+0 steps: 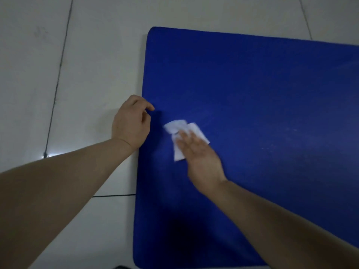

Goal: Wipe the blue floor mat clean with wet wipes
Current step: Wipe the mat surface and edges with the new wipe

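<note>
A blue floor mat (252, 105) lies flat on the tiled floor and fills the right half of the view. A white wet wipe (181, 131) lies crumpled on it near the left edge. My right hand (200, 158) presses flat on the wipe with straight fingers, blurred by motion. My left hand (132, 121) rests at the mat's left edge with its fingers curled and the fingertips touching the edge. Whether it grips the edge I cannot tell. Faint pale smears show on the mat's right part.
Light grey floor tiles (68, 74) with dark grout lines surround the mat on the left and at the top. A bright glint sits on the floor by my left forearm. The mat's rounded corners show at the upper left and the lower left.
</note>
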### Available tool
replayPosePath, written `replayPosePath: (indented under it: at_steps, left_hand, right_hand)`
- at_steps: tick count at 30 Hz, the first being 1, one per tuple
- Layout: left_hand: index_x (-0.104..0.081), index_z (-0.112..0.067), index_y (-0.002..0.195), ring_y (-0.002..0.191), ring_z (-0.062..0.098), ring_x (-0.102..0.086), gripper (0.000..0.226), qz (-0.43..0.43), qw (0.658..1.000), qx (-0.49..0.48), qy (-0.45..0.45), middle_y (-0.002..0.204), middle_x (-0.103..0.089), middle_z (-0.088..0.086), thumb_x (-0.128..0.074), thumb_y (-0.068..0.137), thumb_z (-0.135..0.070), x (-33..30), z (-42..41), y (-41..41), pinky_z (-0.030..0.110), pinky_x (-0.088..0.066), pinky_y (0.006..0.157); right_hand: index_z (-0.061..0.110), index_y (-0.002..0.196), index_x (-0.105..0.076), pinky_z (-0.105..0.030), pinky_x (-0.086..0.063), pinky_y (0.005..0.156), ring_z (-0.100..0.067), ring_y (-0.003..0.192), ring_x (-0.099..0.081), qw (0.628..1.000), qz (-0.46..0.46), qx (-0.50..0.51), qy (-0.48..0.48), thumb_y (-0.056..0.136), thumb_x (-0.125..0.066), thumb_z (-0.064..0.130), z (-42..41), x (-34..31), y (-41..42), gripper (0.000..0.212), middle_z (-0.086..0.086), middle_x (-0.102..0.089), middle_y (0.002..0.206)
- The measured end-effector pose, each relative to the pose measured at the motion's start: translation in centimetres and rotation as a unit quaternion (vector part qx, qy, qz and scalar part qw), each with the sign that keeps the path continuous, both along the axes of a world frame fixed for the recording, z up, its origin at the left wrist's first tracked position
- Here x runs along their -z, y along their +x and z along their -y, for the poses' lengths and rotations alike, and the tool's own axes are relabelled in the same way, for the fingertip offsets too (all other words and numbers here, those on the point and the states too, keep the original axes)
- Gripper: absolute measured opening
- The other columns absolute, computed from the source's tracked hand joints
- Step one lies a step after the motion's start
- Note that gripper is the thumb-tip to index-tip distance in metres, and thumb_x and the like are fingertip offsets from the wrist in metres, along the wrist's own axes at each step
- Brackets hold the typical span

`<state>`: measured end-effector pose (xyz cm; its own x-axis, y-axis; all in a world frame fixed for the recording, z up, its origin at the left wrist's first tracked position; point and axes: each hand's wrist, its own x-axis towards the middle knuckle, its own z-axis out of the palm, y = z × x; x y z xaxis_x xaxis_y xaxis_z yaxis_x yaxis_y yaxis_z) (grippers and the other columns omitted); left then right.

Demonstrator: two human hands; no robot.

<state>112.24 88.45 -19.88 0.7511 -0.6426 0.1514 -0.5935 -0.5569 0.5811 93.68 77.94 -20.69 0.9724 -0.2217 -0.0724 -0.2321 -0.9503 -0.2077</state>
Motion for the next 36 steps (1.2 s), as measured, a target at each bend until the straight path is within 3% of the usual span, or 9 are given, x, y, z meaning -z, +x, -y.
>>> replayPosePath:
  at_steps: [3, 9, 16, 19, 22, 25, 29, 33, 36]
  left_hand:
    - [-0.067, -0.002, 0.098, 0.093, 0.026, -0.058, 0.024, 0.001, 1.0, -0.006, 0.009, 0.109, -0.06, 0.013, -0.047, 0.087, 0.006, -0.1, -0.2, 0.1, 0.024, -0.041, 0.081]
    - [-0.066, -0.002, 0.097, 0.092, 0.024, -0.058, 0.023, -0.003, 1.0, -0.003, -0.001, 0.108, -0.06, 0.012, -0.047, 0.087, 0.006, -0.4, 0.4, 0.0, 0.025, -0.042, 0.082]
    - [-0.067, -0.001, 0.095, 0.094, 0.03, -0.059, 0.023, -0.001, 0.998, 0.066, 0.021, 0.105, -0.061, 0.013, -0.049, 0.085, 0.008, -0.4, -0.1, -0.8, 0.032, -0.046, 0.082]
    - [-0.068, -0.001, 0.094, 0.095, 0.028, -0.06, 0.024, 0.003, 0.998, 0.053, 0.02, 0.106, -0.061, 0.013, -0.049, 0.086, 0.009, -0.6, -0.5, -0.7, 0.03, -0.044, 0.082]
    - [-0.068, -0.001, 0.094, 0.095, 0.027, -0.059, 0.024, -0.002, 0.999, 0.043, 0.024, 0.106, -0.061, 0.013, -0.048, 0.085, 0.009, -0.7, -0.4, -0.5, 0.028, -0.042, 0.083]
    - [-0.068, -0.001, 0.092, 0.092, 0.03, -0.06, 0.024, -0.003, 0.998, 0.058, 0.021, 0.103, -0.061, 0.014, -0.048, 0.084, 0.009, -0.7, -0.2, -0.7, 0.029, -0.044, 0.082]
    - [-0.068, -0.001, 0.093, 0.095, 0.028, -0.059, 0.023, -0.013, 0.998, 0.058, 0.033, 0.105, -0.061, 0.013, -0.049, 0.085, 0.008, -0.9, 0.0, -1.0, 0.026, -0.042, 0.084]
    - [-0.069, -0.002, 0.095, 0.097, 0.028, -0.059, 0.023, -0.013, 0.998, 0.051, 0.04, 0.107, -0.06, 0.013, -0.049, 0.086, 0.007, -1.0, -0.1, -1.1, 0.027, -0.042, 0.086]
    - [-0.068, -0.003, 0.097, 0.098, 0.025, -0.058, 0.023, -0.019, 0.998, 0.039, 0.053, 0.11, -0.059, 0.011, -0.048, 0.089, 0.004, -1.0, -0.3, -1.1, 0.025, -0.042, 0.086]
  right_hand:
    - [0.003, 0.128, -0.056, -0.043, -0.056, 0.085, -0.032, 0.122, -0.055, 0.994, 0.04, 0.091, 0.051, 0.052, -0.074, -0.016, 1.2, -0.3, -0.1, 0.08, -0.012, -0.054, 0.136]
    - [0.009, 0.129, -0.058, -0.039, -0.029, 0.114, -0.025, 0.131, -0.041, 0.994, 0.03, -0.101, 0.036, 0.079, -0.035, 0.011, -7.0, -0.2, -2.2, 0.055, -0.007, -0.052, 0.138]
    - [0.001, 0.12, -0.064, -0.031, -0.059, 0.062, -0.028, 0.093, -0.069, 0.99, 0.023, 0.136, -0.025, 0.058, -0.061, -0.016, 2.6, -1.0, -3.4, 0.064, -0.011, -0.063, 0.126]
    - [-0.005, 0.135, -0.046, -0.042, -0.054, 0.088, -0.038, 0.127, -0.047, 0.987, -0.017, 0.159, -0.03, 0.066, -0.063, -0.02, 4.2, -1.2, -4.1, 0.073, -0.018, -0.04, 0.146]
    - [-0.024, 0.137, -0.005, -0.05, -0.017, 0.115, -0.051, 0.137, -0.012, 0.996, -0.074, -0.008, -0.055, 0.096, -0.032, 0.012, -1.1, -1.0, -4.4, 0.061, -0.041, -0.007, 0.147]
    - [0.005, 0.143, -0.036, -0.035, -0.021, 0.116, -0.023, 0.143, -0.019, 0.999, 0.006, -0.031, -0.009, 0.096, -0.014, 0.011, -7.9, 0.3, -3.6, 0.051, -0.012, -0.041, 0.146]
    - [0.019, 0.136, -0.05, -0.028, -0.04, 0.105, -0.018, 0.138, -0.035, 0.983, 0.007, -0.158, 0.089, 0.087, -0.049, 0.026, -10.3, -0.8, -4.4, 0.049, 0.0, -0.043, 0.147]
    - [0.007, 0.132, -0.055, -0.032, -0.053, 0.086, -0.024, 0.111, -0.061, 0.994, 0.014, 0.044, 0.095, 0.089, -0.047, 0.004, -4.4, -1.0, -1.0, 0.044, -0.009, -0.057, 0.132]
    - [-0.002, 0.125, -0.059, -0.037, -0.059, 0.075, -0.033, 0.115, -0.06, 0.987, -0.007, 0.129, 0.094, 0.051, -0.076, -0.015, -1.6, -0.7, 0.7, 0.077, -0.013, -0.058, 0.132]
